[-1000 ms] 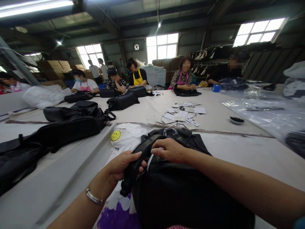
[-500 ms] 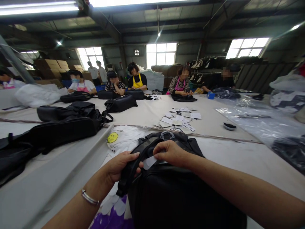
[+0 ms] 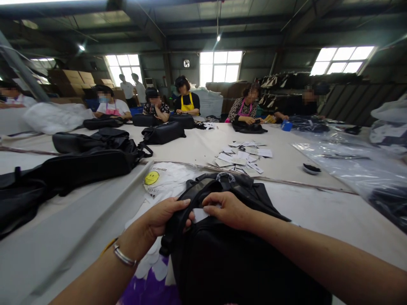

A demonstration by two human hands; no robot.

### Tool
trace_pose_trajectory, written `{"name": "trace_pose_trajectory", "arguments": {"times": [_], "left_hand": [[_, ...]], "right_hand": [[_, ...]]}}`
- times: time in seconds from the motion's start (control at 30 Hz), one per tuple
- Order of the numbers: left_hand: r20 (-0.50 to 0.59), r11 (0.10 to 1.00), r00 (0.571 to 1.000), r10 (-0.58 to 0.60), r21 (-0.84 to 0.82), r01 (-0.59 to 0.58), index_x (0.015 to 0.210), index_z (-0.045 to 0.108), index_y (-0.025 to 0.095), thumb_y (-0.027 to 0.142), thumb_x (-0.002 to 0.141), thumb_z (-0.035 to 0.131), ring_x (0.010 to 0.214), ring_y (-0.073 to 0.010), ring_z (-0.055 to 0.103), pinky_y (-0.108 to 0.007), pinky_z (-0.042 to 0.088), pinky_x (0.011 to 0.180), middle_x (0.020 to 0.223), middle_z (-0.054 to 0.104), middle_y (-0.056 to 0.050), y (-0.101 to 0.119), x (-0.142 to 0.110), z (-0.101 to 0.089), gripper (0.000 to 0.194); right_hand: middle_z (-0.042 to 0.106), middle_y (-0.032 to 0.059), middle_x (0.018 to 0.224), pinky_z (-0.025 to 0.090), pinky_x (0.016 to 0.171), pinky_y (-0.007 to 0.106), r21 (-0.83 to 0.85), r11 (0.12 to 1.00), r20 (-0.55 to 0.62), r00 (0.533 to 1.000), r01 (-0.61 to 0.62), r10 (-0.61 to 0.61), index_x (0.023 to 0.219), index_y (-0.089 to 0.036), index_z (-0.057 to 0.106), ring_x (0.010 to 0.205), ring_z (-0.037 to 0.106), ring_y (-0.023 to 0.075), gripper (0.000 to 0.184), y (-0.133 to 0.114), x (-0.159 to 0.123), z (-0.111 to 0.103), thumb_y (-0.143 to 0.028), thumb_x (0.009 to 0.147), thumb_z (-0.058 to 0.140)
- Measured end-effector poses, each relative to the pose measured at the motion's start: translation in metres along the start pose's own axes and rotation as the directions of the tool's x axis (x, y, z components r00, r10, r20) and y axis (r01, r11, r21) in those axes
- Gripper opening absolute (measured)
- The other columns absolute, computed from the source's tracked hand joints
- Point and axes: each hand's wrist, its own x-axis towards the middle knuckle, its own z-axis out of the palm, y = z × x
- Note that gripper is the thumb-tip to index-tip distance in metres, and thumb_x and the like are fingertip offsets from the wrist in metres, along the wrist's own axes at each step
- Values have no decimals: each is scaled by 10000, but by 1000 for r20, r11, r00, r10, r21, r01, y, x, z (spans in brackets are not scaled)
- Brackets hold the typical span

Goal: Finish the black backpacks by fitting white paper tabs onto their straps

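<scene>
A black backpack (image 3: 248, 262) lies in front of me on the table. My left hand (image 3: 168, 218) is closed around its black strap (image 3: 178, 220), thumb on top and fingers curled beneath. My right hand (image 3: 227, 209) pinches a small white piece (image 3: 200, 215), like paper or thin plastic, against the bag's top beside the strap. Part of that piece is hidden by the fingers. A white plastic bag with a yellow smiley (image 3: 151, 178) lies just beyond my left hand. White rounded pieces (image 3: 159, 267) sit on purple material below my left wrist.
More black bags (image 3: 89, 169) lie on the left. A pile of white cards (image 3: 241, 156) is ahead, with a small dish (image 3: 310, 169) to its right. Clear plastic sheeting (image 3: 337, 156) covers the right side. Several people work along the far side, one in a yellow apron (image 3: 187, 103).
My right hand has moved slightly down, and less of the white piece now shows. My left hand still holds the strap, a little further right. The view has shifted slightly.
</scene>
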Motion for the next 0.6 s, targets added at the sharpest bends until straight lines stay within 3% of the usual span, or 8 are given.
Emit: {"name": "trace_pose_trajectory", "arguments": {"times": [0.1, 0.27, 0.37, 0.5, 0.6], "left_hand": [[8, 1000, 1000, 5, -23, -5, 865, 676, 59, 302, 784, 717, 501, -149, 632, -230, 536, 446, 679, 695, -98, 0, 1, -1, 260], [-47, 1000, 999, -1, -4, 1, 813, 656, 65, 304, 817, 681, 471, -156, 625, -228, 520, 431, 638, 689, -106, -3, 1, 0, 240], [-62, 1000, 998, 6, 8, -5, 809, 656, 67, 295, 819, 679, 473, -153, 625, -233, 524, 429, 658, 693, -101, -1, 1, 1, 228], [-112, 1000, 994, 9, 26, -6, 798, 662, 64, 292, 798, 704, 508, -148, 635, -228, 535, 440, 685, 691, -91, 4, 3, 1, 232], [-125, 999, 992, 12, 42, -7, 786, 658, 65, 318, 794, 708, 497, -141, 628, -208, 517, 425, 666, 682, -86, 8, 4, 1, 258]], "right_hand": [[721, 6, 954, 453, 803, 241, -14, 996, 171, 982, 88, -84, 1004, -210, 717, 863, 641, 148, 202, -2, -3, -5, -265, 828, 636], [697, 45, 912, 437, 755, 244, -136, 960, 367, 912, 245, -181, 977, -178, 716, 813, 613, 153, 223, -5, -2, -15, -316, 899, 560], [679, 74, 887, 429, 756, 269, -230, 917, 469, 863, 325, -189, 954, -160, 709, 790, 591, 167, 311, -9, -2, -18, -339, 948, 455], [664, 92, 864, 431, 774, 289, -182, 919, 594, 784, 350, -181, 911, -135, 702, 793, 577, 179, 407, -13, -3, -19, -395, 967, 393], [647, 55, 832, 427, 751, 266, -86, 959, 544, 819, 271, -183, 855, -140, 696, 764, 557, 152, 306, -12, -4, -20, -325, 936, 467]]}}
